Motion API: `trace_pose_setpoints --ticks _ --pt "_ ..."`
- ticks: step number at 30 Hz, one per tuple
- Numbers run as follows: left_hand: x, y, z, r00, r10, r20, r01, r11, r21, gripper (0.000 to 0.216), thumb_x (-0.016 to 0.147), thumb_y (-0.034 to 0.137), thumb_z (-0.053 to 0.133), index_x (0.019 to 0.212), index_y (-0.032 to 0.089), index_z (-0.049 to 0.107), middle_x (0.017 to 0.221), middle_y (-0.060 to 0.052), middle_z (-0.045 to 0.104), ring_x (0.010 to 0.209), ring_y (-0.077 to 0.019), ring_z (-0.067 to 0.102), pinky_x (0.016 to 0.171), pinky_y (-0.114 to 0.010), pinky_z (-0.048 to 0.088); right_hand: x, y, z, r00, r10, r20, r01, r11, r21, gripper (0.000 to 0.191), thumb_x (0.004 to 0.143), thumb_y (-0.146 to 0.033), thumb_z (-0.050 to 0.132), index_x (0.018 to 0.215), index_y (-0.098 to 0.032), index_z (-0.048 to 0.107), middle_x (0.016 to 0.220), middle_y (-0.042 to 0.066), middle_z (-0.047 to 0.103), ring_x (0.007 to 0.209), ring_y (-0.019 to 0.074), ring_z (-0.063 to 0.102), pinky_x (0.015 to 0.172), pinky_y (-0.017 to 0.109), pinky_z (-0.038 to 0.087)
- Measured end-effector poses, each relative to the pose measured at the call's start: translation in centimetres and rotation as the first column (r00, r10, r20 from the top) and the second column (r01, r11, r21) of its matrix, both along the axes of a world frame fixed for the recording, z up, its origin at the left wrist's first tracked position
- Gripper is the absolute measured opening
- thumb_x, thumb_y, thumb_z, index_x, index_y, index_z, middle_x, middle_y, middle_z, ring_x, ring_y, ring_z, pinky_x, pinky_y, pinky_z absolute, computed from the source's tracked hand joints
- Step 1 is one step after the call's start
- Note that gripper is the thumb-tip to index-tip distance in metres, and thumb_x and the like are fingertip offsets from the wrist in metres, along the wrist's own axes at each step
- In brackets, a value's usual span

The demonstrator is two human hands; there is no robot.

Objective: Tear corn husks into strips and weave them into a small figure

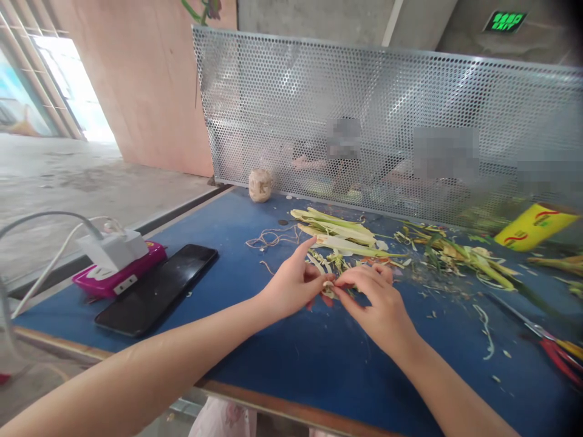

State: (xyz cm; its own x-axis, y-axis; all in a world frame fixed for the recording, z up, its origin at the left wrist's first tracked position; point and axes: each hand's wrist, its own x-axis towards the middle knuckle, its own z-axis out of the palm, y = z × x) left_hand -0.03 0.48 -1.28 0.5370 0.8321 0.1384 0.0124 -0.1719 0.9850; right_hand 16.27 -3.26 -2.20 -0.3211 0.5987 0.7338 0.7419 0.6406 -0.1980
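Over the middle of the blue table, both hands meet at a small pale curled piece that looks like plant fibre. My left hand pinches it from the left, thumb on top. The bent fingers of my right hand grip its right side at the fingertips. Much of the piece is hidden by the fingers. Just beyond the hands lie long pale-green plant leaves or husks, with thin shredded strips beside them. A tangle of thin string is on the table left of the leaves.
To the left are a black phone and a magenta power strip with a white charger. Red-handled scissors, a yellow cylinder and plant scraps lie right. A perforated metal screen stands behind a pale carved block.
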Motion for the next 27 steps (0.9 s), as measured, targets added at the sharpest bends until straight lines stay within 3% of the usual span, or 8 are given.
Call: trace_pose_setpoints --ticks 7,11,16,23,27 --pt "0.0 -0.9 0.9 0.993 -0.041 0.111 0.055 0.991 -0.123 0.064 0.084 0.042 0.037 0.137 0.021 0.007 0.062 0.0 0.058 0.058 -0.0176 0.062 0.039 -0.02 0.038 0.1 -0.1 0.3 0.999 -0.041 0.001 0.041 0.997 -0.065 0.008 0.08 -0.022 0.056 0.073 -0.021 0.052 0.067 -0.002 0.061 0.065 0.0147 0.057 0.073 0.032 0.029" --pt "-0.2 -0.7 0.5 0.994 -0.106 0.02 0.106 0.994 -0.018 0.089 0.073 0.032 0.06 0.138 0.021 -0.002 0.067 0.0 0.059 0.063 -0.017 0.062 0.043 -0.019 0.039 0.1 -0.1 0.4 0.997 -0.074 0.009 0.075 0.989 -0.124 0.011 0.08 -0.025 0.053 0.07 -0.021 0.053 0.066 -0.002 0.06 0.064 0.0143 0.056 0.073 0.032 0.03" --pt "-0.3 -0.1 -0.2 0.987 -0.113 -0.111 0.122 0.989 0.078 0.076 0.082 0.028 0.046 0.138 0.019 -0.004 0.063 0.0 0.061 0.045 -0.0097 0.051 0.043 -0.021 0.041 0.2 -0.2 0.9 0.999 -0.048 -0.008 0.043 0.958 -0.282 0.014 0.075 -0.031 0.059 0.069 -0.021 0.052 0.069 -0.002 0.061 0.066 0.0158 0.056 0.073 0.033 0.032" --pt "-0.2 -0.8 0.6 0.958 -0.171 -0.228 0.2 0.974 0.107 0.081 0.082 0.025 0.047 0.137 0.019 -0.012 0.069 -0.003 0.066 0.051 -0.0127 0.058 0.044 -0.021 0.044 0.3 0.2 0.9 0.967 -0.038 -0.253 -0.074 0.905 -0.419 0.011 0.079 -0.026 0.05 0.086 -0.021 0.057 0.084 0.003 0.058 0.077 0.0172 0.055 0.072 0.031 0.042" --pt "0.0 -1.0 0.4 0.961 -0.185 -0.204 0.204 0.976 0.078 0.087 0.08 0.022 0.049 0.136 0.018 -0.017 0.07 -0.004 0.066 0.053 -0.0133 0.06 0.043 -0.02 0.044 0.4 0.7 0.4 0.942 -0.029 -0.334 -0.127 0.89 -0.438 0.005 0.075 -0.024 0.055 0.076 -0.021 0.059 0.091 0.005 0.056 0.088 0.0194 0.055 0.08 0.033 0.042"
